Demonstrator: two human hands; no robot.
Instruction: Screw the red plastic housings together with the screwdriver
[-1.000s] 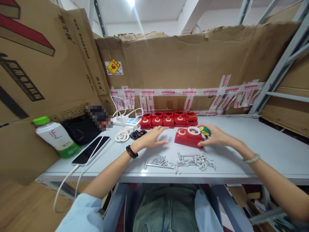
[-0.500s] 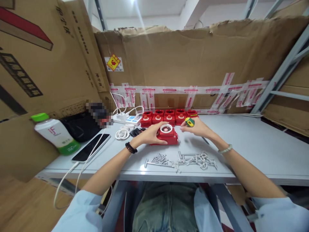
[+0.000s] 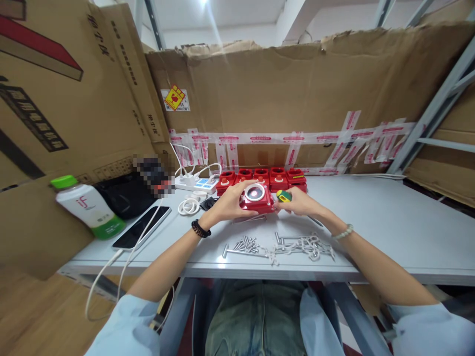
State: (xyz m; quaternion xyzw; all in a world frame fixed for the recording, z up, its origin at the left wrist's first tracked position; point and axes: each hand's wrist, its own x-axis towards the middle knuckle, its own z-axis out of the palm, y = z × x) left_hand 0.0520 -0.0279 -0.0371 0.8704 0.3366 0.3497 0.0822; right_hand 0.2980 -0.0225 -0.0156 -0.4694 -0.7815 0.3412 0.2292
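Observation:
My left hand (image 3: 233,201) is wrapped around the left side of a red box (image 3: 267,201) with a white-ringed round window. The box is tilted so that its front faces me. At its right side are the fingertips of my right hand (image 3: 299,201), which also holds a screwdriver (image 3: 284,196) with a green and yellow handle. The shaft points away from the box, to the lower right. Whether those fingers pinch a small part is too fine to see. A thin metal rod (image 3: 260,218) lies just below the box.
A heap of screws (image 3: 248,244) and T-shaped metal bars with chains (image 3: 309,245) lie near the front edge. Several red boxes (image 3: 278,179) stand in a row behind. At left are a power strip (image 3: 196,183), phone (image 3: 143,228) and bottle (image 3: 89,207).
The red box has tilted up towards me and risen slightly, showing the thin rod beneath. My right hand has moved left and down, and its fingertips have reached the box's side.

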